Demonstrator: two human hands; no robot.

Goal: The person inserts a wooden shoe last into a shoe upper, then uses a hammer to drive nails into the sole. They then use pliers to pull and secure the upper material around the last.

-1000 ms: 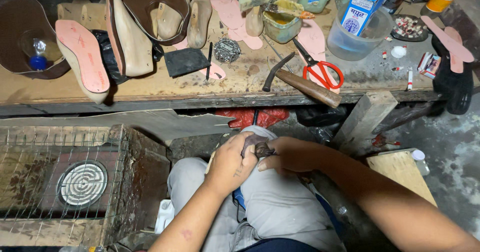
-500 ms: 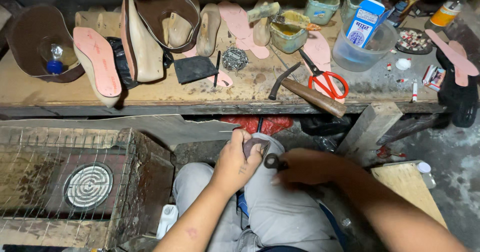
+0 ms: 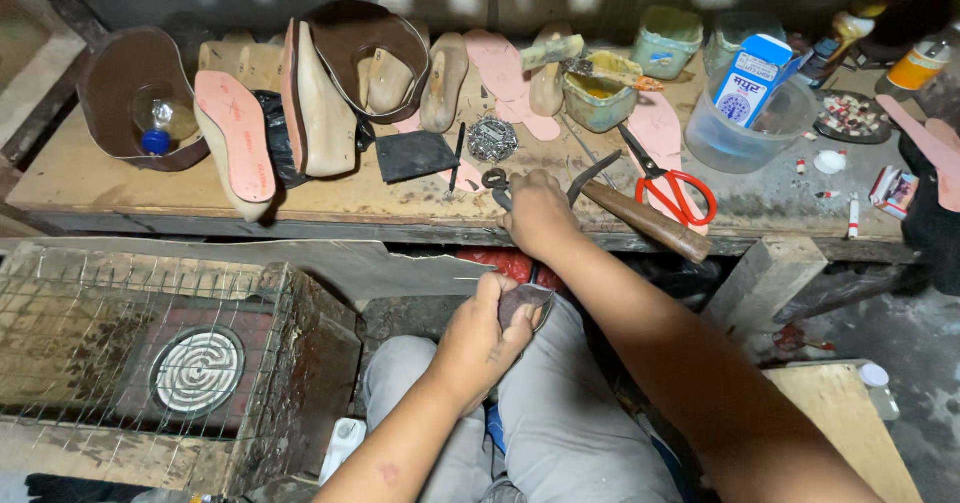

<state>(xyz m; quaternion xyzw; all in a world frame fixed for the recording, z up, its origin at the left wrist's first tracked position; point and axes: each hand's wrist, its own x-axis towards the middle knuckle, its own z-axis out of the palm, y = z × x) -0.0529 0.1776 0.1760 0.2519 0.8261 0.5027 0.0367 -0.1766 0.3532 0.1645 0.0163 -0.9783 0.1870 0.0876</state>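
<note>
The right hand (image 3: 540,218) has its fingers closed over dark-handled scissors (image 3: 497,180) at the worktop (image 3: 330,203) edge, handles pointing left (blades hidden), while the left hand (image 3: 480,338), lower over the lap, pinches a small dark leather piece (image 3: 527,301).

**Packages and labels on the workbench**

- Carton (image 3: 752,80): blue and white, upright box with a printed label face, standing inside a clear plastic tub (image 3: 735,138) at the bench's right.
- Small packet (image 3: 893,187): red and white, flat, lying near the far right edge of the bench.
- Bottle (image 3: 921,63): orange, with a pale label band, at the upper right corner.
- Two lidded jars (image 3: 668,40), pale green, behind the tub; any labels too blurred to tell.
- No signs or screens in view.
</note>
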